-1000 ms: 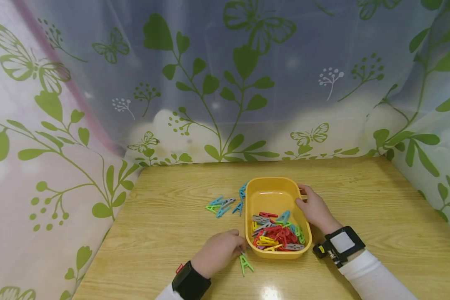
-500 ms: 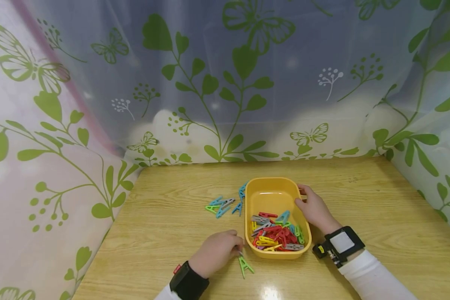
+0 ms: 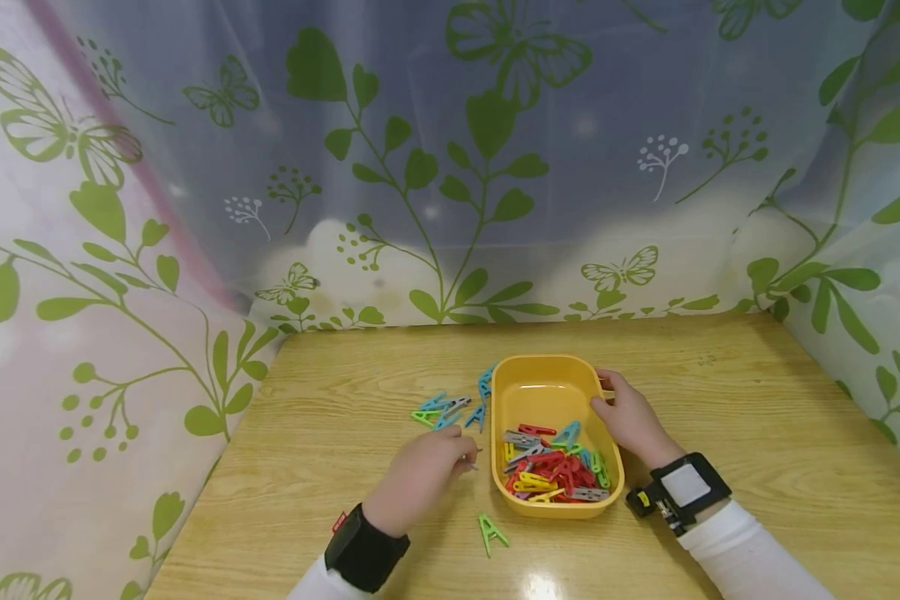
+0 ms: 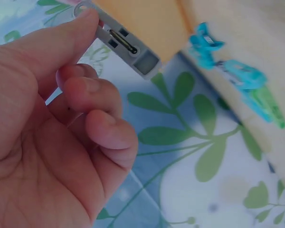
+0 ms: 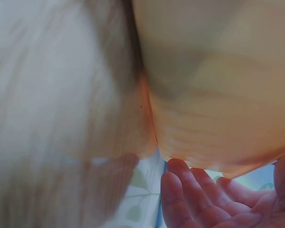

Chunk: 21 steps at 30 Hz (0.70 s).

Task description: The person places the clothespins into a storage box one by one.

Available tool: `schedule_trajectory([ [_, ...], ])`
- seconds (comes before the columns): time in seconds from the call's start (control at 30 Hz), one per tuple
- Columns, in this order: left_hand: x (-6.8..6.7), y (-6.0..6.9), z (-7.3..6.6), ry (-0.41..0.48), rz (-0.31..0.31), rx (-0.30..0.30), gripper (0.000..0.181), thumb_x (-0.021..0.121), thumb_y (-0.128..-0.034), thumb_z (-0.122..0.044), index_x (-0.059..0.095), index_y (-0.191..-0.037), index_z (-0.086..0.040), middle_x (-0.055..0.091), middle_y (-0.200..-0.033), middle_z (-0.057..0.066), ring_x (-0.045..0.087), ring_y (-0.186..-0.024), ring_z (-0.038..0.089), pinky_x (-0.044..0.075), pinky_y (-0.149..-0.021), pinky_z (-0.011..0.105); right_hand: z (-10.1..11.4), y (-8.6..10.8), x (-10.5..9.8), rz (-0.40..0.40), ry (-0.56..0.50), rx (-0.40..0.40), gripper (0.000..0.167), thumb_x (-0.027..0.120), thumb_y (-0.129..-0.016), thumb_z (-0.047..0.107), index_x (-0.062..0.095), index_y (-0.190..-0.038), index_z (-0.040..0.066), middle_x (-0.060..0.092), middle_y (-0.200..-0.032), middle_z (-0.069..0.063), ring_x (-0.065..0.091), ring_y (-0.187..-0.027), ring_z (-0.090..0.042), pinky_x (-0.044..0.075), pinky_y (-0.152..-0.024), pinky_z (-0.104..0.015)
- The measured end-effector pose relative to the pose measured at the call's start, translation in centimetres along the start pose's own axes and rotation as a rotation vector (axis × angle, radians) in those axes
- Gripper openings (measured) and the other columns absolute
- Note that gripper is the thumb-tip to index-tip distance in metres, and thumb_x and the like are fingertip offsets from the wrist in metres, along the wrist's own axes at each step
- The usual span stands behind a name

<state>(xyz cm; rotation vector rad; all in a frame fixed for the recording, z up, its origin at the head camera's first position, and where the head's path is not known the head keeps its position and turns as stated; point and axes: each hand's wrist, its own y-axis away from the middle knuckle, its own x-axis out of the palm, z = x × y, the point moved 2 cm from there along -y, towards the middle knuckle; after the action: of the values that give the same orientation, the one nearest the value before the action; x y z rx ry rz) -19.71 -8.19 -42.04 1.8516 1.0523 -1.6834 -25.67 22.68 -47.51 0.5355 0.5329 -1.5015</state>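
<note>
My left hand (image 3: 422,477) pinches a grey clothespin (image 4: 130,47) between thumb and index finger, just left of the yellow plastic basin (image 3: 547,400). In the left wrist view the other fingers are curled. Beneath the hand, a green clothespin (image 3: 490,533) lies on the table. My right hand (image 3: 636,427) holds the basin's right side, its thumb at the rim and its fingers along the outer wall. Red, yellow, grey, green and blue clothespins (image 3: 558,468) are heaped in the basin's near half.
Left of the basin lies a small pile of blue, green and grey clothespins (image 3: 441,408). Blue clothespins (image 3: 477,415) rest close against the basin's left wall. The wooden table (image 3: 330,400) ends at a leaf-and-butterfly patterned curtain (image 3: 420,208).
My left hand has moved up and left, away from the green clothespin, which stays on the table. The grey clothespin has come up with it. My right hand and the basin have not moved.
</note>
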Motion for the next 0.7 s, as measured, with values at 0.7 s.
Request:
schedule_trajectory([
  [0.7, 0.2, -3.3, -5.8, -0.166, -0.003, 0.136, 0.006, 0.071, -0.0979, -0.018, 0.075, -0.100, -0.023, 0.058, -0.083, -0.009, 0.046, -0.067, 0.004, 0.037, -0.062, 0.017, -0.2, -0.2, 0.1, -0.005, 0.005, 0.006, 0.055, 0.046, -0.107, 0.014, 0.029, -0.156, -0.007, 0.044, -0.148, -0.034, 0.056, -0.126, -0.050, 0.053, -0.099, -0.056],
])
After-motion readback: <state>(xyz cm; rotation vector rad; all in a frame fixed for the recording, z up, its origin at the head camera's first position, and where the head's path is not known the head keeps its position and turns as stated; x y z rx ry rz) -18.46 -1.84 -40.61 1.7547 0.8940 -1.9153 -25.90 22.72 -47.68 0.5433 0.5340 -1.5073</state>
